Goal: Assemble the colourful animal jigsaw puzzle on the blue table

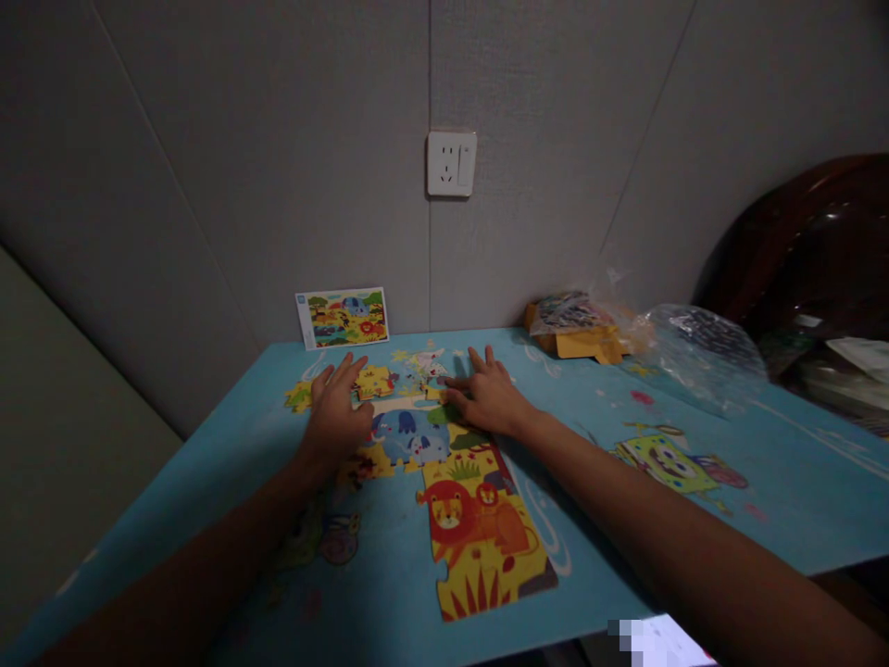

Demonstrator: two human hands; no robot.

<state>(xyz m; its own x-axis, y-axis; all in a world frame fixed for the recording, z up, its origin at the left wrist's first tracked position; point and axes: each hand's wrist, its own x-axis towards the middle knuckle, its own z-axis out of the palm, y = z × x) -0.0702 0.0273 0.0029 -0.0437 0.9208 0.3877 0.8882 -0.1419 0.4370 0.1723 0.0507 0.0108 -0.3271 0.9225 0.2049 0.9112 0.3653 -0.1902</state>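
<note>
A partly joined jigsaw puzzle (510, 537) lies on the blue patterned table, with red lions in its near part and blue elephants farther back. My left hand (337, 412) rests at the puzzle's left side, fingers spread, thumb beside the elephant part. Across from it, my right hand (490, 396) lies palm down over the far right corner, its fingers apart; whether they press on a piece is hidden. Beyond the elephants is a loose yellow puzzle piece (375, 382). Another yellow-green puzzle piece (297, 396) lies left of my left hand.
A picture card (347, 318) leans against the wall behind the puzzle. On the right stand an orange package (587, 343) and a clear plastic bag (708, 357). A socket (451, 164) is set in the wall. The table's front edge runs just below the lions.
</note>
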